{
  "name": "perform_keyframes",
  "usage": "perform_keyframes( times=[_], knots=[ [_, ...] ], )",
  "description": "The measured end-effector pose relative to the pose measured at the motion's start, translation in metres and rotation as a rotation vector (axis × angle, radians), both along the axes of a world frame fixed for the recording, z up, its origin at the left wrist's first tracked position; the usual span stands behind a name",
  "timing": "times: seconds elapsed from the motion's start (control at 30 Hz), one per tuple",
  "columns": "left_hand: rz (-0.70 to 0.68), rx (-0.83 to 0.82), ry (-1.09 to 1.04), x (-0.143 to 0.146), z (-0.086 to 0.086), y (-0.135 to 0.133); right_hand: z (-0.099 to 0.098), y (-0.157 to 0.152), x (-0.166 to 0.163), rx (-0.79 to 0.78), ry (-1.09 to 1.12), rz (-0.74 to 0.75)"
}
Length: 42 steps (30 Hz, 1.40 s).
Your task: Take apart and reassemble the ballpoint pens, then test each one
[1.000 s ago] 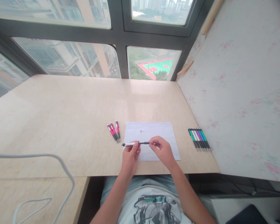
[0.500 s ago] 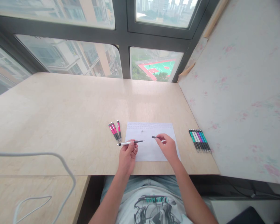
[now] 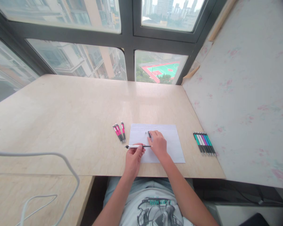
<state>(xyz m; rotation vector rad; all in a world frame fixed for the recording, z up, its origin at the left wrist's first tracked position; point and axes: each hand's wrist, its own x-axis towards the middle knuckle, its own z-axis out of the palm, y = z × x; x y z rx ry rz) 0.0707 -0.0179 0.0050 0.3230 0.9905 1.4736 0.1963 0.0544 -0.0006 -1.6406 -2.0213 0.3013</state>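
Note:
My left hand [image 3: 135,157] pinches a white pen [image 3: 134,146], held level over the paper's left edge. Its thin dark front end with a fine tip points right. On the sheet, the fingers of my right hand [image 3: 158,143] are closed around a short black pen grip [image 3: 149,134]; the fingers partly cover it. Just left of that grip lies a tiny grey pen tip cone [image 3: 145,132]. Both hands are above the white sheet of paper [image 3: 171,153], which carries lines of writing along its top.
Three pink pens [image 3: 119,133] lie left of the paper. Several pens in green, white, purple and blue [image 3: 204,142] form a row at the right by the wall [image 3: 245,110]. A grey cable [image 3: 68,163] loops at the left front. Windows stand behind the table [image 3: 85,106].
My right hand has moved left and forward with the black pen grip, bringing it down beside the tiny cone. The white pen is now more level. The view has shifted slightly.

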Motion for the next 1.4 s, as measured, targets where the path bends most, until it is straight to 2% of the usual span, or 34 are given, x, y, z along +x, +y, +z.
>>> perform_keyframes(
  times=[0.07,0.17,0.3,0.37,0.47,0.7,0.9,1.0,1.17,1.27,1.4],
  knots=[
    [-0.002,-0.005,0.003,0.0,0.0,0.0,0.003,-0.006,0.005,-0.015,0.086,-0.005],
    [-0.005,-0.009,0.008,0.0,-0.001,0.0,0.008,-0.015,0.013,-0.101,0.365,-0.019],
    [-0.033,-0.007,0.026,0.0,0.0,-0.001,0.016,-0.027,0.022,-0.398,0.735,0.081],
    [-0.051,-0.007,0.045,0.001,0.001,-0.001,0.019,-0.032,0.024,-0.516,0.795,0.145],
    [-0.085,-0.003,0.104,0.001,0.002,-0.003,0.022,-0.036,0.026,-0.576,0.765,0.198],
    [-0.184,0.03,0.092,-0.002,0.011,-0.005,0.024,-0.04,0.034,-0.555,0.699,0.194],
    [-0.206,0.036,0.222,-0.004,0.014,-0.004,0.036,-0.045,0.04,-0.58,0.642,0.388],
    [-0.209,0.041,0.312,-0.007,0.013,-0.004,0.041,-0.048,0.04,-0.552,0.584,0.429],
    [-0.131,-0.012,0.42,-0.002,0.014,-0.003,0.04,-0.052,0.033,-0.323,0.45,0.344],
    [-0.055,-0.055,0.35,0.003,0.015,-0.001,0.038,-0.054,0.028,-0.201,0.433,0.265],
    [-0.057,-0.067,0.13,0.005,0.018,-0.001,0.041,-0.054,0.028,-0.284,0.582,0.188]
  ],
)
